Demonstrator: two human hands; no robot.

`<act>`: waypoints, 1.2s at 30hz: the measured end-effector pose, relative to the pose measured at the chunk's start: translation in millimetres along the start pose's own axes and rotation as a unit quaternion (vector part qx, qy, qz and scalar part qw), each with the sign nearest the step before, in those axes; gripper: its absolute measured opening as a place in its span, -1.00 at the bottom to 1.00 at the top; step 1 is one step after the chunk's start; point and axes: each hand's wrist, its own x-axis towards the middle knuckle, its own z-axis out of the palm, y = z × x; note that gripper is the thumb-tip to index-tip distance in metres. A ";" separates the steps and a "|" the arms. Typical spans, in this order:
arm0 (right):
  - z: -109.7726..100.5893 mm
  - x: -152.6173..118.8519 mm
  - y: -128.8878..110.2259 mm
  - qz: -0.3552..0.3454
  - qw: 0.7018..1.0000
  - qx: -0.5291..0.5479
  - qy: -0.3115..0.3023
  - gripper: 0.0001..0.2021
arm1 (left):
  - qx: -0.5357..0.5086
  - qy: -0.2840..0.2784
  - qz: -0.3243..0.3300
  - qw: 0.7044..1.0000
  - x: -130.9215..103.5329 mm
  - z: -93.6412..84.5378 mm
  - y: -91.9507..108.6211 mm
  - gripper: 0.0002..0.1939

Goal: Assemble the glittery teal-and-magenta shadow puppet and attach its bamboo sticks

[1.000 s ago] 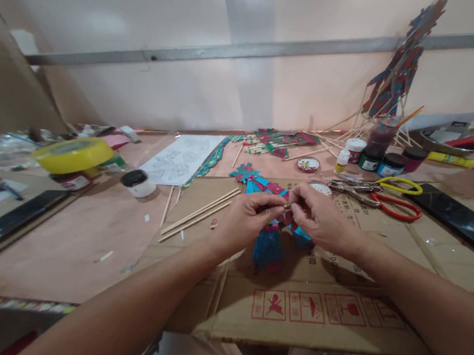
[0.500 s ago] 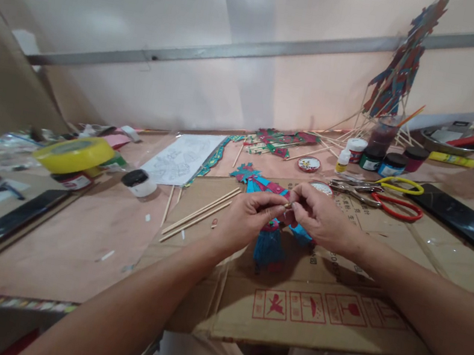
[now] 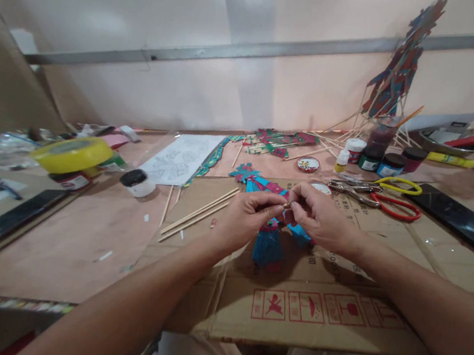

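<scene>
My left hand and my right hand meet over the cardboard sheet, fingertips pinched together. Between them is a tiny tan piece, too small to name. Beneath my hands lies a blue and magenta cut-out figure, its middle partly hidden by my fingers. The figure's spiky blue and red end shows beyond my left hand. To the left, several thin wooden sticks rest on the cardboard.
Pliers with red grips, yellow-handled scissors and a black phone lie to the right. Paint jars and a small glue bottle stand behind. At left are a yellow tape roll, a black-lidded jar and a drawing sheet.
Both hands keep their pinch at nearly the same place. The whole view has shifted very slightly; nothing on the table has visibly moved.
</scene>
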 end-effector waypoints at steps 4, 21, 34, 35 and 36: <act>-1.0 1.0 0.5 -0.018 1.000 -0.024 0.003 -1.00 | 0.037 0.012 -0.006 0.999 -0.6 -0.6 -2.5 -0.83; 0.7 -2.6 -2.5 -0.026 0.998 -0.046 -0.036 -0.94 | 0.103 0.014 0.014 0.994 -2.9 0.2 -0.9 -0.83; -2.7 -0.5 -0.5 -0.044 0.996 -0.070 -0.020 -0.96 | 0.158 0.005 -0.003 0.987 -3.4 -2.5 5.1 -0.77; -2.6 -0.8 -1.4 -0.042 0.997 -0.068 -0.022 -0.96 | 0.152 0.008 -0.002 0.988 -3.4 -2.0 5.2 -0.78; -2.6 -1.1 -2.2 -0.038 0.997 -0.066 -0.025 -0.96 | 0.146 0.010 0.000 0.989 -3.4 -1.5 5.3 -0.79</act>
